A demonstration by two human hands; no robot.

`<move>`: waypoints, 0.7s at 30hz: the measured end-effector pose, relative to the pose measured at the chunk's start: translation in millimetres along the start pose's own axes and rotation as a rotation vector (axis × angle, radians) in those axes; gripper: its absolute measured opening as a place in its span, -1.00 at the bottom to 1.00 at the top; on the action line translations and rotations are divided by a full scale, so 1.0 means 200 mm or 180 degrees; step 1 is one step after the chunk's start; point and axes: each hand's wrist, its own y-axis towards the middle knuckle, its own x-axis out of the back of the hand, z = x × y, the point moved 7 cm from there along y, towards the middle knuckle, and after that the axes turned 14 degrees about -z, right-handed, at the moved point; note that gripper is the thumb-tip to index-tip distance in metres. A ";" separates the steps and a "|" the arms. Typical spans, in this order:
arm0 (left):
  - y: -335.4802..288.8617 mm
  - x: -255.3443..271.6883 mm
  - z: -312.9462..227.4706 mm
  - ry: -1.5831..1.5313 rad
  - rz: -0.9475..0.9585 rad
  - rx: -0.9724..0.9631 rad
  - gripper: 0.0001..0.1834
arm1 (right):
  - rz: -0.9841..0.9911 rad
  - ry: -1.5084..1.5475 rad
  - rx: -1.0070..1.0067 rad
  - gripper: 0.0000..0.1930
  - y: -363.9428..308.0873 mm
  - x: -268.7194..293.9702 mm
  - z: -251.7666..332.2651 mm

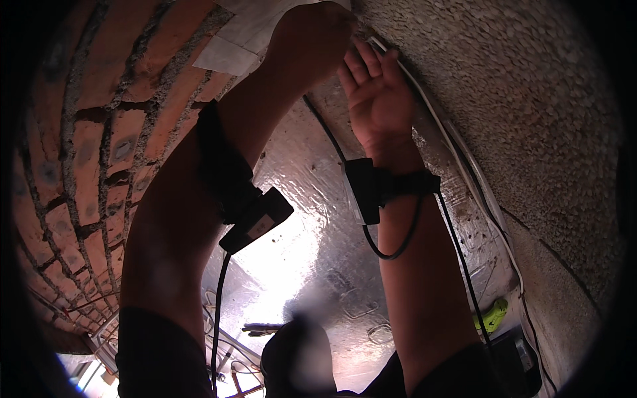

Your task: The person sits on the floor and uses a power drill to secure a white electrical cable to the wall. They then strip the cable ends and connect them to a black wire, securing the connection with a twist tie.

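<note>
Both arms reach up to the top of the head view, close to a pebble-textured wall. My left hand [317, 34] is curled closed with its back toward me, so whatever its fingers hold is hidden. Just right of it, my right hand [383, 105] shows its palm, fingers stretched upward and thumb apart. Its fingertips come near or touch the left hand; I cannot tell which. A pale cable [417, 83] runs past the right fingers along the wall. Black boxes are strapped on the left forearm [259, 221] and the right wrist [361, 191], each with a black cord.
A brick wall [126, 142] rises on the left, with a pale panel [225, 54] near its top. The pebbled wall [517, 86] curves along the right. Shiny silver sheeting [285, 179] lies below. Lower right are a yellow-green object [492, 314] and a black box [521, 358].
</note>
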 end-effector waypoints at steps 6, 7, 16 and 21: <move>-0.08 -0.04 -0.11 0.1303 -0.0773 -0.2317 -0.76 | 0.0034 -0.0055 0.0048 -0.27 0.01 0.01 0.02; -0.08 -0.03 -0.12 0.1077 -0.0761 -0.2027 -0.77 | 0.0045 -0.0071 0.0060 -0.26 0.01 0.01 0.03; -0.14 -0.04 -0.15 0.0844 -0.0926 -0.2470 -0.84 | -0.0338 -0.0213 0.0089 -0.28 -0.01 0.02 0.05; -0.15 0.00 -0.18 0.0675 -0.0784 -0.2680 -0.87 | -0.0169 0.0058 -0.0084 -0.52 0.00 0.00 -0.03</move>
